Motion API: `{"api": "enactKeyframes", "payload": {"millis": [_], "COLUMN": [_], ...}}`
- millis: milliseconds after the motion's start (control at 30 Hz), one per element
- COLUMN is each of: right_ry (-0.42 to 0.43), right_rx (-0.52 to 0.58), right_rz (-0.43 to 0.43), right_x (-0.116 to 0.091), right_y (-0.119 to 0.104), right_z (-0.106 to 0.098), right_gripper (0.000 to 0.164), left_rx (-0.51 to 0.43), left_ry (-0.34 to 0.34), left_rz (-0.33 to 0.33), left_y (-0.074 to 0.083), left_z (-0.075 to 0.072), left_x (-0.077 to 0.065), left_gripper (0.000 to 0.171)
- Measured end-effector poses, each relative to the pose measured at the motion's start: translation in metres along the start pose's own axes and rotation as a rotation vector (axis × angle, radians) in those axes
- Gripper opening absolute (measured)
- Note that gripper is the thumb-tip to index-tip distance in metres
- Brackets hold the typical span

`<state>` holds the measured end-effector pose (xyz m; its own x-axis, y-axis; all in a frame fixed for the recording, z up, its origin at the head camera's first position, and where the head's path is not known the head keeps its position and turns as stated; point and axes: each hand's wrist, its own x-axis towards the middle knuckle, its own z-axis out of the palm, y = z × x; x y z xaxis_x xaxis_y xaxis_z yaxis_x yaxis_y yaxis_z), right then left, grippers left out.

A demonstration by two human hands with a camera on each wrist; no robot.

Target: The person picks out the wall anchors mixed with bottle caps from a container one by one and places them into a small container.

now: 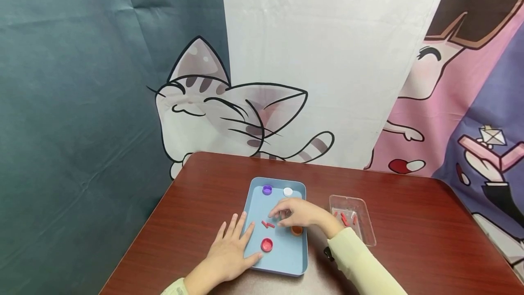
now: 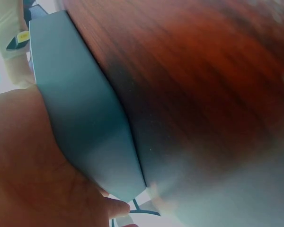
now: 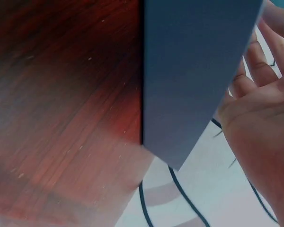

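Note:
A light blue tray [image 1: 282, 263] lies on the table with small round caps in it: a purple one [image 1: 267, 190], a white one [image 1: 288, 192], an orange one [image 1: 296, 231] and a red one [image 1: 266, 245]. Short red sticks [image 1: 268, 225] lie mid-tray. My right hand [image 1: 300, 213] hovers over them from the right, fingers loosely bent, thumb apart from the fingertips; nothing shows between them. My left hand [image 1: 230, 250] rests with spread fingers along the tray's left edge, its thumb over the near rim. In both wrist views the tray's outer wall [image 2: 85, 104] hides the contents.
Right of the tray stands a clear plastic box [image 1: 366, 222] holding several red sticks [image 1: 344, 219]. The brown wooden table [image 1: 417, 222] reaches back to printed cloth hangings [image 1: 327, 58].

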<state>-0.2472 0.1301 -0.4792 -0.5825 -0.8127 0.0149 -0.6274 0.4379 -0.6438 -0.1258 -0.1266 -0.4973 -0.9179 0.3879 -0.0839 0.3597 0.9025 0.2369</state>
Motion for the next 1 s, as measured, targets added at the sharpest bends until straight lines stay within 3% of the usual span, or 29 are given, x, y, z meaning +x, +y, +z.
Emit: {"api": "enactKeyframes", "payload": {"millis": [367, 1000], "right_ry": [-0.108, -0.151], "right_rx": [-0.091, -0.166], "right_rz": [0.075, 0.085], "right_x": [0.018, 0.029], "right_y": [0.002, 0.008], "right_z": [0.010, 0.013], "right_gripper": [0.030, 0.031], "left_rx": [0.000, 0.004], "left_ry": [-0.003, -0.008], "left_rz": [0.000, 0.001], "left_y": [0.000, 0.000], "left_z": [0.002, -0.001], "left_x": [0.000, 0.001], "left_gripper": [0.085, 0.085]}}
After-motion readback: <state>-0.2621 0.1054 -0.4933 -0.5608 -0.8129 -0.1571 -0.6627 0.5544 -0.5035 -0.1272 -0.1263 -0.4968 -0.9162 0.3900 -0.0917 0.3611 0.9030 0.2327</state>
